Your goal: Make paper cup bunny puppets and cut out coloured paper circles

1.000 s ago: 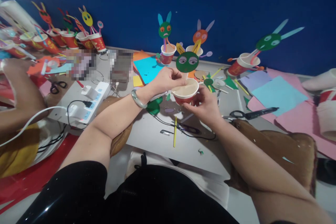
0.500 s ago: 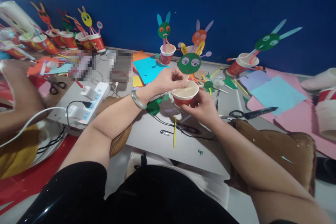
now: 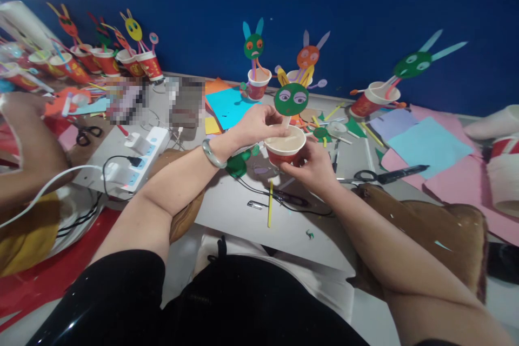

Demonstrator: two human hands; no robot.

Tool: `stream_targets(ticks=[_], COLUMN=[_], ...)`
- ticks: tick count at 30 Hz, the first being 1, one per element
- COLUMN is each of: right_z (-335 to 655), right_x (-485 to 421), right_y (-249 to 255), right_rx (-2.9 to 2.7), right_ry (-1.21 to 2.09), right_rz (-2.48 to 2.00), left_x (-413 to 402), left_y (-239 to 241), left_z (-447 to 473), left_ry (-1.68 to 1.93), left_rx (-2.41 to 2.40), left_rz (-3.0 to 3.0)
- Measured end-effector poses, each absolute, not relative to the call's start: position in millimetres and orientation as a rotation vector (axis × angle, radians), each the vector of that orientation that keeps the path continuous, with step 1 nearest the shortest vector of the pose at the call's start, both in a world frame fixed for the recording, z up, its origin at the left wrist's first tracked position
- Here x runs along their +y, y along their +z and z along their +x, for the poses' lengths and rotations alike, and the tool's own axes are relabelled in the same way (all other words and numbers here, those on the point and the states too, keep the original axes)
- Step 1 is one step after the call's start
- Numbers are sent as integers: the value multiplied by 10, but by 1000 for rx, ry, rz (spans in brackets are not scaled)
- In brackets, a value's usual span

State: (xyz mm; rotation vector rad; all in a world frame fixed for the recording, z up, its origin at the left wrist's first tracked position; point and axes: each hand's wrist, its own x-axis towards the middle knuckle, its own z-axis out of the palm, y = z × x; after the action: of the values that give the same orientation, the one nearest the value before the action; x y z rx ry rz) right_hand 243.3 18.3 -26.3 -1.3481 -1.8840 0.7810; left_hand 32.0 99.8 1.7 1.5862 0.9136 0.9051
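Green face [image 3: 291, 99] slightly farther right

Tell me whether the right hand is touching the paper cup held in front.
Touching. The head view shows the right hand around the side of the paper cup, its thumb against the red lower wall.
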Motion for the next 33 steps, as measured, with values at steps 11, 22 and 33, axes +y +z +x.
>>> stream_targets(ticks=[11,22,33], right_z=[2404,2407,2379], right_x=[153,158,139], right_y=[-260,-249,-205], right_rx=[-1843,-1873,-1857], right_ry=[769,728,769], right_rz=[-1356,-1372,-1412], left_x=[895,1029,1029], left_y=[129,-52,-76], left_z=[355,346,363], left_ry=[897,980,1021], left_rx=[993,851,784], left_rz=[1598,1588,1548])
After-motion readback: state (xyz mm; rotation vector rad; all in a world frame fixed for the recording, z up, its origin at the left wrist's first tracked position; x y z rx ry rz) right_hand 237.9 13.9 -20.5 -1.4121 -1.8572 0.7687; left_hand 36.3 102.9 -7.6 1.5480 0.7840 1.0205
